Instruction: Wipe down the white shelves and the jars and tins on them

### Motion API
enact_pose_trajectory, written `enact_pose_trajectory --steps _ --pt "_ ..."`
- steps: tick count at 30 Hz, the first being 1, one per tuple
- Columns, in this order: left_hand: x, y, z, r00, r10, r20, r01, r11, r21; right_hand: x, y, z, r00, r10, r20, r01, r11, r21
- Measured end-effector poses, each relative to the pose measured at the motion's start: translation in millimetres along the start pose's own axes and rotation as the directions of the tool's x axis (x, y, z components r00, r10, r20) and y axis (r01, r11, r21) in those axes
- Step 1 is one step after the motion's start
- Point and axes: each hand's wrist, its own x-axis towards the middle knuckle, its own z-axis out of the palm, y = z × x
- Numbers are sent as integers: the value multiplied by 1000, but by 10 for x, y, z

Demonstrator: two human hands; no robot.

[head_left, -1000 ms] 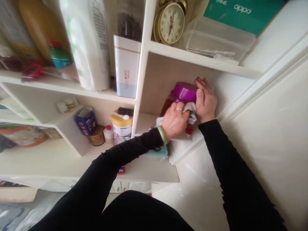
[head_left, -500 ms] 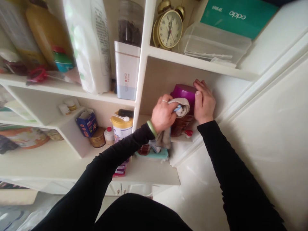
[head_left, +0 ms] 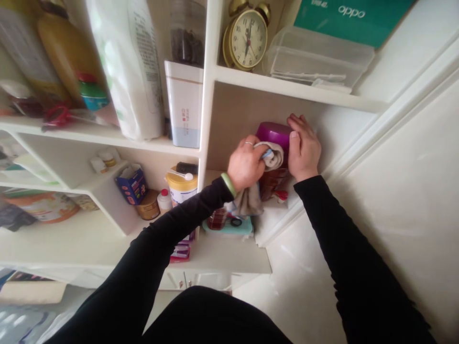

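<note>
A jar with a purple lid (head_left: 274, 134) and a dark reddish see-through body stands in the right-hand shelf compartment. My left hand (head_left: 247, 165), closed around a bunched grey-beige cloth (head_left: 273, 157), presses it against the jar's front left side. Part of the cloth hangs down below the fingers. Around the jar's right side curves my right hand (head_left: 304, 149), steadying it with thumb in front and fingers reaching back. Near the jar's foot lies a small red item (head_left: 280, 195), its kind unclear.
Above stand a brass alarm clock (head_left: 247, 39), a clear plastic box (head_left: 319, 59) and a green box (head_left: 353, 16). A white divider (head_left: 207, 95) borders the compartment on the left. Below lies a teal case (head_left: 229, 227); a yellow-lidded can (head_left: 182, 181) stands left.
My left hand and the cloth have moved slightly to the right against the jar. My right hand keeps its place on the jar. The view has shifted a little.
</note>
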Motion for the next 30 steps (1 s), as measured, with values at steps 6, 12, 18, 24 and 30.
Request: enact_pose_trajectory --steps 6,12,18,24,30 --pt "11 235 85 994 86 61 -87 996 13 7 23 0 999 37 -1 -36 995 95" --pt "-273 273 140 994 35 101 -38 999 24 -2 -51 -31 999 42 15 -44 994 101" --pt "-432 -161 164 998 -43 41 45 998 -35 -8 -55 -46 1000 22 11 -22 999 47" --pt "-325 -512 261 967 -239 -85 223 961 -166 -22 -40 -2 999 -8 -41 10 999 53" --pt "-303 -482 311 979 -195 -52 179 959 -220 -27 -33 32 994 -51 -93 54 998 34"
